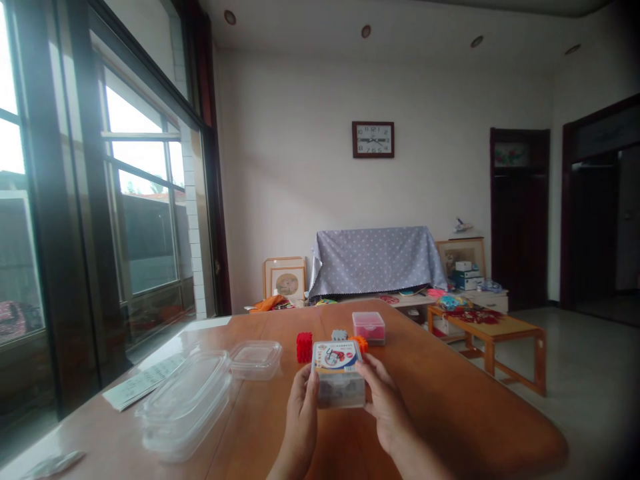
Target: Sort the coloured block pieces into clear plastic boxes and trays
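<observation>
Between my two hands is a small clear plastic box [341, 390] with a printed label on its lid. The fingers of my left hand [301, 407] close on its left side, and my right hand [384, 400] grips the right side. Just behind the box stand a red notched block [304, 348], a grey toothed piece [339, 335] and an orange toothed piece [361, 343], the last partly hidden by the box. Farther back sits a clear-lidded box [369, 327] with pink contents. What lies inside the held box is hard to make out.
On the left of the wooden table [260, 427] stand a large clear container [187, 403] and a smaller one [256, 360], with printed paper [145, 381] beside them. A crumpled wrapper [55, 465] lies near the front left. A low wooden table [515, 333] stands beyond, right.
</observation>
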